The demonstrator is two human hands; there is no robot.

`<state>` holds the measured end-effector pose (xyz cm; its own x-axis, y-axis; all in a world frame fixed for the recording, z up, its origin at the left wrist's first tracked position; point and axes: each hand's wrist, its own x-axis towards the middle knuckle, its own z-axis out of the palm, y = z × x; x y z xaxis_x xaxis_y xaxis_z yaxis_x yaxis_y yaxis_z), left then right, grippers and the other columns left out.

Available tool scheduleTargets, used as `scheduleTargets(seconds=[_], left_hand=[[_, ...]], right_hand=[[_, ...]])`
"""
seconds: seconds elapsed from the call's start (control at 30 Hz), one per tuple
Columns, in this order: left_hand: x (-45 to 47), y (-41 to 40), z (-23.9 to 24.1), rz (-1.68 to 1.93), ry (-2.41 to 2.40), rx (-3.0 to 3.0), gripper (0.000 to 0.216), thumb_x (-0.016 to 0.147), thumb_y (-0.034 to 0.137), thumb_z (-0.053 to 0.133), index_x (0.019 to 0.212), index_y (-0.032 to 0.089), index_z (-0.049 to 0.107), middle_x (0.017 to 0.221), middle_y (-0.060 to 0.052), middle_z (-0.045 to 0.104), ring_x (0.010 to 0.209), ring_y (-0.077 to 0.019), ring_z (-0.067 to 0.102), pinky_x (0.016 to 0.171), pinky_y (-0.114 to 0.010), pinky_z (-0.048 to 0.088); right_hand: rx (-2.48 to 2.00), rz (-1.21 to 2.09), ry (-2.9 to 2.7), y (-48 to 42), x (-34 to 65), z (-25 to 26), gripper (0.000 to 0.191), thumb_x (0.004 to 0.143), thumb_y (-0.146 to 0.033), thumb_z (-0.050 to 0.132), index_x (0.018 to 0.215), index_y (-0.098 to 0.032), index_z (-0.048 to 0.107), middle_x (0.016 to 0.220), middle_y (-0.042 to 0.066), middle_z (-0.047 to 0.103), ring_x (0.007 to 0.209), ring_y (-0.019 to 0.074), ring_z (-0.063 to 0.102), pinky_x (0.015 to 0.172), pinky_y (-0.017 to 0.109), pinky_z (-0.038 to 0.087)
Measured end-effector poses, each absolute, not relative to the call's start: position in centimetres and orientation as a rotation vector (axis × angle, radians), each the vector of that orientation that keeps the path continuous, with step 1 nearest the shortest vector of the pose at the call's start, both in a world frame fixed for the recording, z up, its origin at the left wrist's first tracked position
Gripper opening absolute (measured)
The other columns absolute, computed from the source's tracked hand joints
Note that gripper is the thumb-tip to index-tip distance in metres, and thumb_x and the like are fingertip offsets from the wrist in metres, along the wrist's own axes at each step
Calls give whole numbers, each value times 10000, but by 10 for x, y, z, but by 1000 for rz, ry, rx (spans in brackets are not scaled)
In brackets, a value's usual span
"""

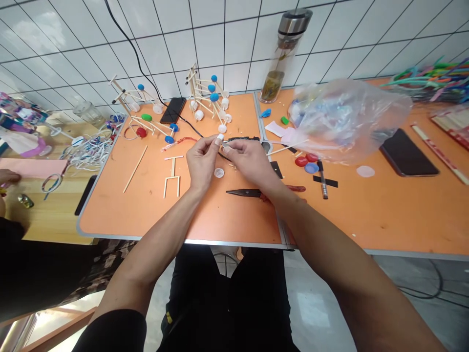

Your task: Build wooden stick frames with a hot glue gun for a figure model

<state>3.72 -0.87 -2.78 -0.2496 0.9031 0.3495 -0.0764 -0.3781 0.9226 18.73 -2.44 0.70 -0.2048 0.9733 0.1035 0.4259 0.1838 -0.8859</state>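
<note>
Over the orange table (205, 220), my left hand (203, 161) pinches a small white piece (220, 137) between thumb and fingertips. Close against it, my right hand (249, 159) is closed, its fingertips on a small greyish thing (226, 145) too small to make out. A round clear cap (219, 172) lies just below the hands. Long-nose pliers (244, 192) lie under my right wrist, their red handles partly hidden. Left of my left hand is a flat frame of thin wooden sticks (172, 177), with a loose stick (135, 168) farther left.
Two stick models with coloured caps (208, 93) (146, 117) stand at the back near a phone (173, 110). A tea bottle (280, 63), a plastic bag (344, 120), a marker (323, 180) and another phone (409, 152) are rightward. A person's hand (8, 177) is at far left.
</note>
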Motion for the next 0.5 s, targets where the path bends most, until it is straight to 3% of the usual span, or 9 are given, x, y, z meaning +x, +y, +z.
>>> scheduleTargets(seconds=[0.07,0.13,0.23,0.37,0.43,0.5], left_hand=[[37,-8,-28,1715,1095,1251,246,911,498,934,930,260,877,967,-24,860,955,-190,786,948,-336,622],[38,-9,-29,1699,1111,1237,243,912,497,936,922,262,874,971,-25,859,975,-193,789,961,-339,624],[38,-10,-28,1695,1096,1240,256,906,509,941,924,262,875,968,-24,856,968,-191,788,964,-340,623],[38,-10,-26,1712,1062,1258,267,911,521,937,931,260,881,920,-17,843,884,-178,769,932,-340,615],[38,-9,-27,1712,1073,1244,266,909,515,940,924,256,880,917,-18,840,881,-177,769,925,-338,613],[37,-8,-28,1709,1079,1225,259,905,505,945,913,256,877,937,-21,845,920,-182,780,941,-337,614]], right_hand=[[-1465,532,-1942,-32,184,8,334,1141,-369,497,1168,-162,758,1063,139,793,877,246,685,716,323,426],[-1548,293,-2043,-35,183,8,341,1146,-297,460,1242,-151,752,1183,176,803,1022,288,717,775,342,435],[-1415,516,-1933,-29,187,6,293,1119,-348,534,1092,-168,763,1024,120,784,901,245,687,744,325,427],[-1202,1210,-1635,-17,193,4,399,1081,-556,586,954,-202,720,711,-6,589,540,140,396,551,299,320],[-1243,1138,-1678,-19,191,4,408,1090,-558,565,1006,-198,737,758,22,644,568,158,454,562,301,340],[-1361,768,-1829,-25,188,5,364,1113,-454,524,1094,-180,763,958,107,767,786,227,647,671,312,416]])
